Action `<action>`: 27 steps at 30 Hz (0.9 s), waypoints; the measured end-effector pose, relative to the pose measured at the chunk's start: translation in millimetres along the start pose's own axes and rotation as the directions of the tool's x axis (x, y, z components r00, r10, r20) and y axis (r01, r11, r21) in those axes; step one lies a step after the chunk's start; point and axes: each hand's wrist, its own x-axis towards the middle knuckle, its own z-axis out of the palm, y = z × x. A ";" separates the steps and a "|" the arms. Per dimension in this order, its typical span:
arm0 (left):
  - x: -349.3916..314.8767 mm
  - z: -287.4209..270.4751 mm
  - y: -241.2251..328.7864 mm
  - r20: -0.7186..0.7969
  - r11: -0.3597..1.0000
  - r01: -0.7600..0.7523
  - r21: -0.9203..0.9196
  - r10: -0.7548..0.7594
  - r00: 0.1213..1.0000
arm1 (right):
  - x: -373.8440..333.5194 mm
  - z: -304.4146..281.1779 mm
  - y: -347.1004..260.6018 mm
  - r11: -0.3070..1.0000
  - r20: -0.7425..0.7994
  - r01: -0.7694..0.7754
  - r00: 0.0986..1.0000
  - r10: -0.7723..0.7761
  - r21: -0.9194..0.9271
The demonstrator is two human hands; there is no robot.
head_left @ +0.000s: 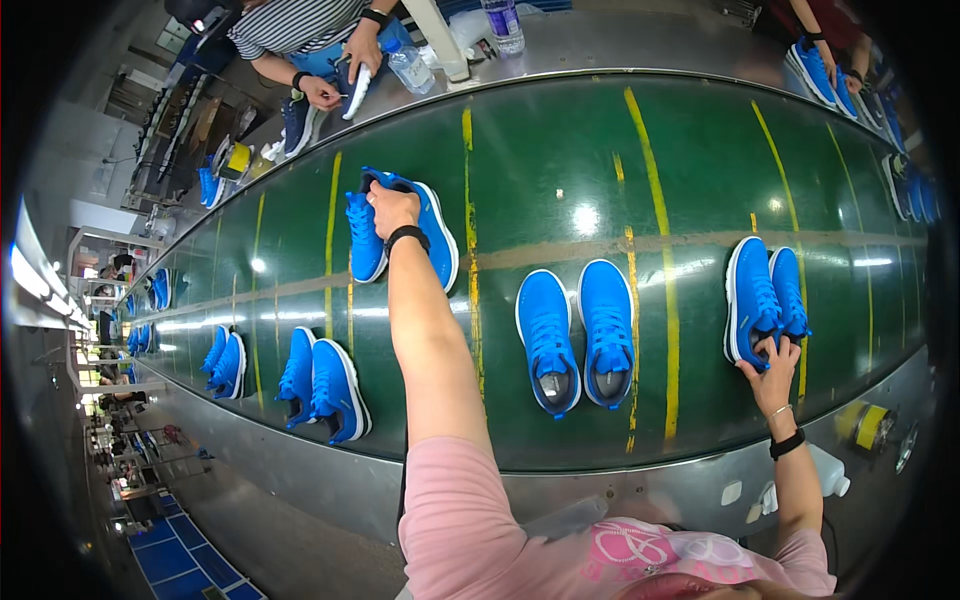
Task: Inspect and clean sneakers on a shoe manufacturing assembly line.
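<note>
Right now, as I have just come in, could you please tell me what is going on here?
A person in a pink shirt is handling shoes along a green belt. The left hand grips one blue pair at its openings, and the right hand holds another blue pair by the heel end. A third pair stands untouched between them. Across the belt, a co-worker in a striped top holds a dark shoe.

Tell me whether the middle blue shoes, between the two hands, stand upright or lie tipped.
Upright: the middle blue shoes show laces and openings facing up from the green belt.
</note>
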 end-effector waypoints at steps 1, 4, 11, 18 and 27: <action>4.4 5.5 -1.2 -0.006 0.998 -0.007 0.057 0.007 1.000 | 0.4 0.1 -0.5 1.000 0.010 0.005 1.000 -0.005 0.011; 18.7 9.6 -4.5 -0.023 0.989 -0.033 0.145 0.037 0.999 | 1.5 -1.0 -1.6 0.999 -0.004 0.036 0.999 -0.036 0.004; -28.5 13.8 -19.2 -0.265 0.988 -0.147 0.046 0.154 0.952 | -0.2 -4.9 -6.1 1.000 -0.028 0.006 1.000 -0.006 0.020; -87.7 -0.5 -62.2 -0.323 0.908 -0.389 -0.154 0.326 0.889 | -0.8 -8.7 -4.8 0.998 0.016 -0.060 0.998 0.060 0.005; -177.8 -129.4 53.9 0.038 0.601 -0.792 -0.108 0.799 0.600 | -13.1 -14.0 9.8 0.985 0.080 -0.041 0.996 0.028 0.165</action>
